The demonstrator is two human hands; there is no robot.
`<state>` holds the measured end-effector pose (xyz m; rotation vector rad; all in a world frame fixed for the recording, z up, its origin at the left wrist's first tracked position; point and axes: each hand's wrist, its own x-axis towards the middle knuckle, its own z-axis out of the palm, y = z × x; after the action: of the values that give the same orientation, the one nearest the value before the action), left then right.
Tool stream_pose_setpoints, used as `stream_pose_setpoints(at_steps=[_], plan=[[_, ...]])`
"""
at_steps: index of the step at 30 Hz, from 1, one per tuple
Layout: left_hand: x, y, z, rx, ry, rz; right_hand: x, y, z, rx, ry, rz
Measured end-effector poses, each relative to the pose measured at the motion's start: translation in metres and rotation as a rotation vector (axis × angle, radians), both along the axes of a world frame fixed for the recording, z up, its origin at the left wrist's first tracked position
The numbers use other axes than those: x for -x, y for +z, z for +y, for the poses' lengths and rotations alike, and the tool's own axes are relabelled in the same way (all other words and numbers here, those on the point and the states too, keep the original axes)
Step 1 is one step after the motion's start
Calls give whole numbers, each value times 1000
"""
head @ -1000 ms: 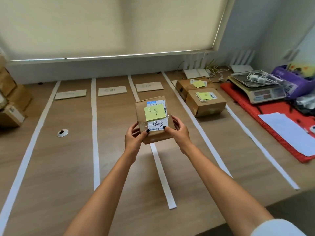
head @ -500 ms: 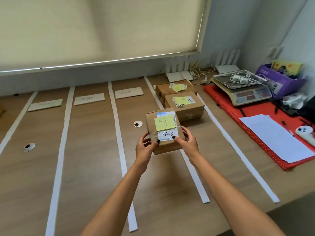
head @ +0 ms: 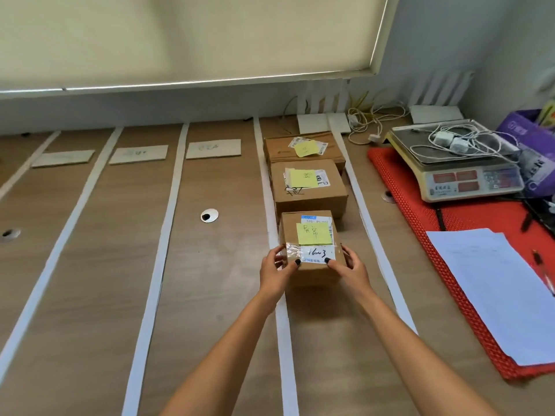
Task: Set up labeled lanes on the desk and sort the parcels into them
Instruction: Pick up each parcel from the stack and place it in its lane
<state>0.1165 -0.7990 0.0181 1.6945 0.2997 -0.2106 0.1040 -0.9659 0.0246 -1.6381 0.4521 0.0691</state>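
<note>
small parcel (head: 310, 250) gripped between left hand (head: 277, 270) and right hand (head: 351, 270), near corners

— How many brown cardboard parcels sit on the wooden worktop (head: 210, 295)?
— Three, in a row in one lane: the near one (head: 309, 250), the middle one (head: 309, 190), the far one (head: 303, 148). Each carries one yellow sticky note.
— White tape strips?
— Six show: (head: 18, 172), (head: 60, 241), (head: 156, 265), (head: 267, 205), (head: 363, 217), and a short one beyond the far parcel.
— Beige card labels?
— Three: (head: 63, 158), (head: 138, 154), (head: 213, 149).
— Round cable holes?
— Three: (head: 10, 234), (head: 209, 215), (head: 388, 196).
— Anything else?
— One grey weighing scale (head: 468, 178), one red mesh mat (head: 450, 241), two hands: left hand (head: 277, 271), right hand (head: 351, 270).
</note>
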Motion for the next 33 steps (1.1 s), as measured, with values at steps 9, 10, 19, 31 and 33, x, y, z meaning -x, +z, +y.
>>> stream_pose_setpoints(at_steps=[9, 10, 19, 31, 33], plan=[[-29, -13, -15, -47, 77, -1, -41, -22, -11, 3, 61, 3], [-31, -14, -16, -48, 80, 3, -44, -23, -11, 1, 63, -1], [-37, -7, -9, -67, 18, 35, -57, -23, -8, 60, 47, 40], [-38, 77, 111, -27, 47, -186, -46, 73, 84, 199, 46, -186], [-27, 92, 143, -14, 41, -222, -37, 88, 121, 186, 97, -205]])
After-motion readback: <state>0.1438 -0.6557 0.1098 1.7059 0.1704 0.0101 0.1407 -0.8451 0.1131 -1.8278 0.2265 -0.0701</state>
